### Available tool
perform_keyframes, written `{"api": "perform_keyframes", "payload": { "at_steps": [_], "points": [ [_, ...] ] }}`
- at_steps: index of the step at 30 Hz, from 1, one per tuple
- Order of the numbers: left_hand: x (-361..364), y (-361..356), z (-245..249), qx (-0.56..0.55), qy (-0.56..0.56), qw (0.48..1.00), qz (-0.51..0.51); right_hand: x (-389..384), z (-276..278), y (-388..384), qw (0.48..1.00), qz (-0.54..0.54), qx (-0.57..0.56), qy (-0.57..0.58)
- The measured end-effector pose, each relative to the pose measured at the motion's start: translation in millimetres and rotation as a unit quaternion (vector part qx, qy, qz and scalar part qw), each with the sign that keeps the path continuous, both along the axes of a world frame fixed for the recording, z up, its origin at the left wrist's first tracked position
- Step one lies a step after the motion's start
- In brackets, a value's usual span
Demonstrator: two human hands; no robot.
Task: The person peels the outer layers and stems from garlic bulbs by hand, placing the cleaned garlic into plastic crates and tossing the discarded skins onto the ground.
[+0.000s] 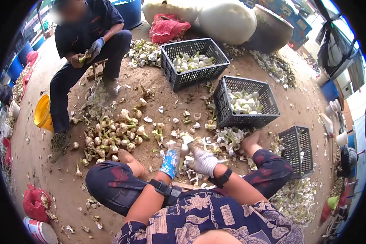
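Peeling seems your step; your left hand (173, 153) in blue-flowered glove (168, 164) and right hand (199, 156) in white knitted glove (208, 163) pinch a white, round garlic bulb (185, 149) between them; the next move calls for steady hold, gentle stripping.

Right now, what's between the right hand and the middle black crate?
In the head view, garlic peels lie heaped between the right hand and the middle black crate.

Left of the middle vat (227, 22) I see a red sack (168, 29) and a blue tub (128, 15); right of it, a grey vat (270, 30).
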State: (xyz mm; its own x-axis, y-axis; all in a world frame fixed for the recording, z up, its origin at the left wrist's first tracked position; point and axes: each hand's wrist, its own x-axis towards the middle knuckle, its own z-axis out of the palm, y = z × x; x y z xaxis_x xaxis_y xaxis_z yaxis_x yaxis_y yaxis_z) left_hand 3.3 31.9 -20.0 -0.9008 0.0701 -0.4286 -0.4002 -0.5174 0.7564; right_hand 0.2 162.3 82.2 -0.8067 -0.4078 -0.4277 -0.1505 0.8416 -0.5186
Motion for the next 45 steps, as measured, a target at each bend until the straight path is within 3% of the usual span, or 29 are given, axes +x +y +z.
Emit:
{"api": "perform_keyframes", "payload": {
  "at_steps": [1,3,4,5,7,8,9,11,13,15,17,18,19,21,22,23,25,27,29,31,33,35,36,38,39,42,43,44,45],
  "points": [
    [1,0,15,0.003,0.004,1.0,0.003,-3,17,-11,0.998,-0.019,-0.052,-0.017],
    [3,-3,59,-0.027,-0.101,0.992,-0.069,-13,-3,-12,0.984,-0.087,-0.155,-0.032],
    [2,-5,13,-0.015,-0.033,0.995,-0.091,-21,-35,-4,0.967,-0.113,-0.223,-0.048],
    [4,-6,43,0.032,-0.057,0.995,-0.079,-25,-31,-1,0.945,-0.132,-0.289,-0.075],
    [2,-10,66,0.085,-0.066,0.989,-0.098,-37,-19,14,0.952,-0.098,-0.291,-0.01],
    [3,-10,56,0.059,-0.054,0.993,-0.088,-46,-9,24,0.971,-0.1,-0.218,-0.005],
    [6,-12,42,0.033,-0.042,0.996,-0.077,-58,17,34,0.952,-0.122,-0.266,-0.092],
    [2,-17,27,-0.006,-0.046,0.997,-0.066,-85,34,59,0.993,-0.018,-0.112,0.016],
    [-9,-19,31,-0.008,-0.042,0.997,-0.057,-104,49,65,0.995,0.042,-0.078,-0.034],
    [-25,-14,50,0.016,-0.039,0.999,-0.015,-123,66,43,0.976,0.188,0.032,-0.105],
    [-37,-12,43,-0.035,0.023,0.999,-0.015,-130,48,17,0.944,0.263,0.026,-0.196],
    [-47,-18,37,-0.292,0.19,0.936,-0.053,-130,24,9,0.93,0.286,-0.014,-0.232],
    [-40,-19,19,-0.292,0.112,0.944,-0.103,-130,2,4,0.911,0.308,-0.054,-0.267],
    [-50,-28,31,-0.152,-0.033,0.988,-0.024,-146,-16,2,0.884,0.225,-0.119,-0.392],
    [-54,-31,27,-0.15,-0.036,0.988,-0.028,-142,-48,14,0.886,0.249,-0.227,-0.319],
    [-54,-34,22,-0.16,-0.055,0.985,-0.028,-162,-40,19,0.855,0.249,-0.151,-0.428],
    [-61,-39,11,-0.174,-0.089,0.98,-0.028,-207,-6,45,0.875,0.237,-0.108,-0.407],
    [-68,-47,0,-0.186,-0.116,0.975,-0.03,-259,29,91,0.928,0.221,0.027,-0.299],
    [-69,-51,-11,-0.196,-0.146,0.969,-0.036,-300,57,143,0.964,0.127,0.152,-0.179],
    [-71,-55,-23,-0.202,-0.171,0.963,-0.044,-335,73,178,0.926,0.076,0.352,-0.11],
    [-70,-58,-31,-0.208,-0.198,0.957,-0.048,-370,66,203,0.849,0.077,0.491,-0.182],
    [-70,-61,-39,-0.214,-0.227,0.949,-0.049,-398,48,215,0.854,0.157,0.488,0.084],
    [-71,-63,-43,-0.218,-0.241,0.945,-0.049,-428,36,200,0.883,0.053,0.46,0.078],
    [-69,-67,-50,-0.222,-0.271,0.936,-0.048,-482,12,168,0.931,0.072,0.268,0.236],
    [-66,-70,-54,-0.222,-0.291,0.93,-0.045,-513,-9,154,0.94,0.109,0.192,0.259],
    [-58,-74,-63,-0.218,-0.351,0.91,-0.027,-591,-75,96,0.942,0.13,0.276,0.142],
    [-57,-76,-65,-0.221,-0.363,0.905,-0.018,-616,-103,83,0.91,0.154,0.375,0.091],
    [-64,-72,-60,-0.225,-0.343,0.912,0.004,-627,-108,68,0.897,0.185,0.399,0.036],
    [-3,-75,-115,-0.296,-0.262,0.913,-0.102,-656,-143,82,0.885,0.226,0.407,0.008]
  ]
}}
